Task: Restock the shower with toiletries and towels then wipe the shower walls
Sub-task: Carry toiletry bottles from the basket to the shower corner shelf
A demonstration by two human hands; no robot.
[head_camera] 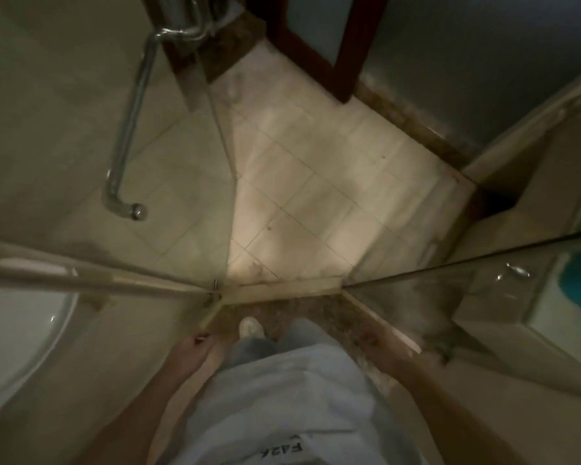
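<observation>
Both arms hang down at the person's sides, and the view is dim and smeared. The left hand is low beside the hip, its fingertips close to the bottom edge of the glass door - whether they touch it, or curl on anything, I cannot tell. The right hand is a blur against the marble threshold; how its fingers lie cannot be made out either. The glass door stands swung to the left, its chrome handle running down the pane. A fixed glass panel stretches away on the right. One pale shoe rests on the threshold, with the tiled floor just beyond.
</observation>
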